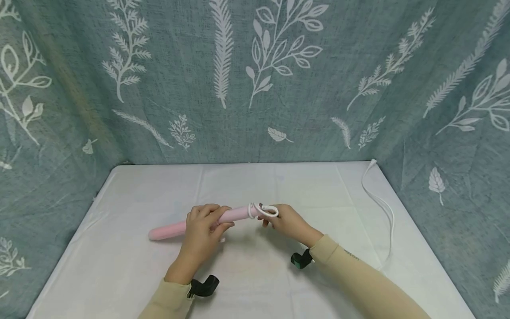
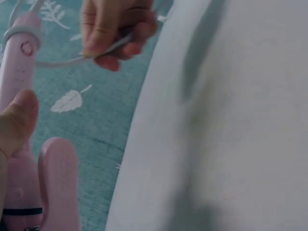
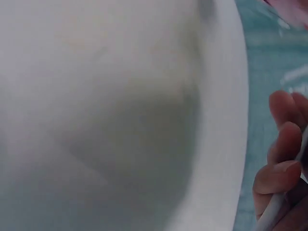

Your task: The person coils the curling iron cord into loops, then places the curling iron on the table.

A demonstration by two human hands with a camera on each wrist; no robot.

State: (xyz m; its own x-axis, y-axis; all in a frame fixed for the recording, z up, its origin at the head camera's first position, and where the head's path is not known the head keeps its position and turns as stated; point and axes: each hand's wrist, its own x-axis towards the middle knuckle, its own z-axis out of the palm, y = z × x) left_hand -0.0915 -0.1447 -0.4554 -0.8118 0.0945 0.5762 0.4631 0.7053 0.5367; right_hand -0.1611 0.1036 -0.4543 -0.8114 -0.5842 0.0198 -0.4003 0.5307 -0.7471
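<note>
My left hand grips a pink curling iron around its middle, held above the white table. Its long rounded barrel end points left, and a pink clamp lever stands out beside the thumb in the left wrist view. White cord is looped around the handle end on the right. My right hand pinches the cord near that end, and the left wrist view shows a stretch of cord between the handle and its fingers. In the right wrist view, curled fingers hold the cord at the right edge.
A white-clothed table lies below both hands. More white cord trails along its right side, with a plug-like end at the back right corner. Green leaf-patterned curtain hangs behind and at both sides.
</note>
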